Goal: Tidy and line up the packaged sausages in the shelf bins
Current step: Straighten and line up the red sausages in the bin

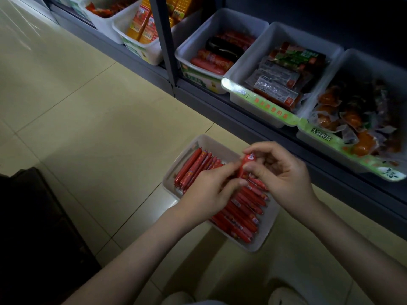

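A white plastic bin [267, 233] sits on the tiled floor in front of the shelf, filled with several thin red packaged sausages [193, 166] lying side by side. Above the bin, my left hand [209, 190] and my right hand [279, 172] both pinch one red sausage [246, 162], held roughly upright between them. My hands hide the middle of the bin.
The grey bottom shelf [242, 119] carries more white bins: thick red sausages [211, 62], flat vacuum packs [282, 80], orange snack packs [352, 119], yellow-orange packs [141, 25]. A metal upright [165, 40] divides the shelf. A dark object [39, 227] stands at left.
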Demonstrator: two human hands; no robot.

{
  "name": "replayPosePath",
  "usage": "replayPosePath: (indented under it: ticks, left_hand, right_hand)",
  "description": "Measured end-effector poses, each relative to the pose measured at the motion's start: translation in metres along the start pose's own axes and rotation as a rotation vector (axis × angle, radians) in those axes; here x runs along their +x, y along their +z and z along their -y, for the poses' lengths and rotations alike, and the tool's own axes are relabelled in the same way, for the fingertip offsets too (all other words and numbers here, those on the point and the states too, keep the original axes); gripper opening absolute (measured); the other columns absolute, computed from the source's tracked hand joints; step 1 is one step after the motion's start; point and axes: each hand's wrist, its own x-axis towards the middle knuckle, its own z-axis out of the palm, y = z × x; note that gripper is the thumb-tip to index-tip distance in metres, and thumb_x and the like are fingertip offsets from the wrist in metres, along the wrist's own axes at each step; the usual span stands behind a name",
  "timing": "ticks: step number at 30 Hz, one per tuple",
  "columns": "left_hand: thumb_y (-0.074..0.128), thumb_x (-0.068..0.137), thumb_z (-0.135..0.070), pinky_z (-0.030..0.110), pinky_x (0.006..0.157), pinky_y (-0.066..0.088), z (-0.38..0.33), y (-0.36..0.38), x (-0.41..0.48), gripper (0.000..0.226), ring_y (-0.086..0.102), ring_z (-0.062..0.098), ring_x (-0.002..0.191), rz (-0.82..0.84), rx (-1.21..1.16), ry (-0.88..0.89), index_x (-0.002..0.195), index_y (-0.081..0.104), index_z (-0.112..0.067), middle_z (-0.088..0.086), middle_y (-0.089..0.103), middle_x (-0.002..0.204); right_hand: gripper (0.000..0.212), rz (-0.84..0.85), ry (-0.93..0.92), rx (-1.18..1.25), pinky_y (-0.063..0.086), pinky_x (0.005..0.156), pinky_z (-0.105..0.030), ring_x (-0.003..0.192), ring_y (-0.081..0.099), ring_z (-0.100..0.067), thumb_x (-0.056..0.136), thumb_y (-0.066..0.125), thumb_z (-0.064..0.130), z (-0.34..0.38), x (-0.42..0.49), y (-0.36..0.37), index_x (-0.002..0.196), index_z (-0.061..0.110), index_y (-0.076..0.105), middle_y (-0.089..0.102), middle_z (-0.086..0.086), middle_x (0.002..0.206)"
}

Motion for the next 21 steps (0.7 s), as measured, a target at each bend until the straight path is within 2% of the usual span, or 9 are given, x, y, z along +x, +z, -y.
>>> replayPosePath:
  ticks: [2, 4, 6, 8, 10, 13, 15, 18, 21]
  left_hand:
    - [0.056, 0.092, -0.019, 0.007, 0.073, 0.04, 0.001, 0.0, 0.002, 0.02, 0.057, -0.002, 0.08, -0.033, 0.025, 0.032, 0.106, 0.063, -0.007, -0.007, 0.063, 0.086]
    - [0.06, 0.09, -0.009, 0.003, 0.071, 0.035, 0.005, 0.002, 0.003, 0.008, 0.051, -0.015, 0.076, -0.052, 0.017, 0.023, 0.097, 0.063, -0.006, -0.019, 0.053, 0.079]
    - [0.06, 0.087, -0.001, 0.0, 0.071, 0.033, 0.008, 0.004, 0.003, 0.012, 0.047, -0.022, 0.078, -0.102, -0.007, -0.001, 0.094, 0.06, -0.011, -0.025, 0.047, 0.076]
    - [0.057, 0.089, -0.005, 0.001, 0.072, 0.035, 0.008, 0.004, 0.002, 0.016, 0.05, -0.019, 0.081, -0.139, -0.074, -0.011, 0.099, 0.055, -0.018, -0.019, 0.053, 0.074]
    - [0.05, 0.091, -0.013, 0.005, 0.075, 0.039, 0.008, 0.004, 0.002, 0.015, 0.053, -0.012, 0.086, -0.136, -0.13, 0.007, 0.104, 0.052, -0.02, -0.009, 0.058, 0.088]
    - [0.045, 0.092, -0.015, 0.009, 0.079, 0.041, 0.007, 0.004, 0.003, 0.017, 0.052, -0.014, 0.091, -0.148, -0.191, 0.034, 0.106, 0.054, -0.021, -0.012, 0.057, 0.095]
    - [0.046, 0.092, -0.012, 0.01, 0.082, 0.041, 0.009, 0.005, 0.004, 0.021, 0.052, -0.014, 0.095, -0.164, -0.197, 0.055, 0.11, 0.054, -0.019, -0.008, 0.058, 0.099]
    - [0.047, 0.091, -0.007, 0.011, 0.083, 0.042, 0.011, 0.007, 0.007, 0.025, 0.052, -0.014, 0.098, -0.188, -0.195, 0.078, 0.113, 0.053, -0.017, -0.006, 0.059, 0.102]
    - [0.046, 0.091, -0.005, 0.007, 0.084, 0.039, 0.013, 0.008, 0.009, 0.025, 0.05, -0.018, 0.099, -0.213, -0.175, 0.117, 0.112, 0.052, -0.016, -0.006, 0.057, 0.102]
  right_hand:
    - [0.016, -0.006, -0.003, 0.065, 0.047, 0.068, -0.012, 0.071, 0.06, -0.003, 0.087, 0.059, 0.024, 0.002, 0.001, 0.001, 0.099, 0.034, 0.063, 0.064, 0.006, 0.086]
    - [0.017, 0.017, -0.002, 0.115, 0.048, 0.068, -0.013, 0.074, 0.061, -0.004, 0.089, 0.056, 0.023, 0.003, 0.002, 0.002, 0.098, 0.034, 0.065, 0.065, 0.01, 0.088]
    - [0.018, 0.06, -0.037, 0.124, 0.047, 0.073, -0.013, 0.081, 0.06, -0.003, 0.087, 0.058, 0.019, 0.003, 0.002, 0.004, 0.103, 0.026, 0.064, 0.063, 0.012, 0.092]
    - [0.022, 0.1, -0.097, 0.105, 0.045, 0.077, -0.013, 0.085, 0.059, -0.002, 0.086, 0.061, 0.014, 0.004, 0.003, 0.006, 0.107, 0.019, 0.062, 0.06, 0.012, 0.096]
    - [0.023, 0.111, -0.17, 0.091, 0.045, 0.08, -0.014, 0.088, 0.059, -0.003, 0.084, 0.063, 0.01, 0.005, 0.003, 0.007, 0.107, 0.013, 0.062, 0.06, 0.006, 0.098]
    - [0.018, 0.077, -0.24, 0.128, 0.048, 0.083, -0.021, 0.092, 0.062, -0.011, 0.084, 0.066, 0.011, 0.005, 0.002, 0.009, 0.101, 0.01, 0.061, 0.062, -0.004, 0.097]
    - [0.014, 0.049, -0.278, 0.126, 0.049, 0.083, -0.025, 0.093, 0.064, -0.014, 0.083, 0.067, 0.01, 0.005, 0.003, 0.01, 0.096, 0.011, 0.061, 0.063, -0.005, 0.098]
    - [0.013, -0.004, -0.347, 0.061, 0.05, 0.084, -0.023, 0.095, 0.065, -0.011, 0.082, 0.067, 0.007, 0.004, 0.004, 0.012, 0.093, 0.011, 0.06, 0.064, -0.004, 0.1]
    - [0.018, -0.03, -0.422, -0.029, 0.05, 0.088, -0.021, 0.102, 0.064, -0.008, 0.084, 0.065, 0.003, 0.001, 0.004, 0.014, 0.101, 0.008, 0.059, 0.063, -0.005, 0.106]
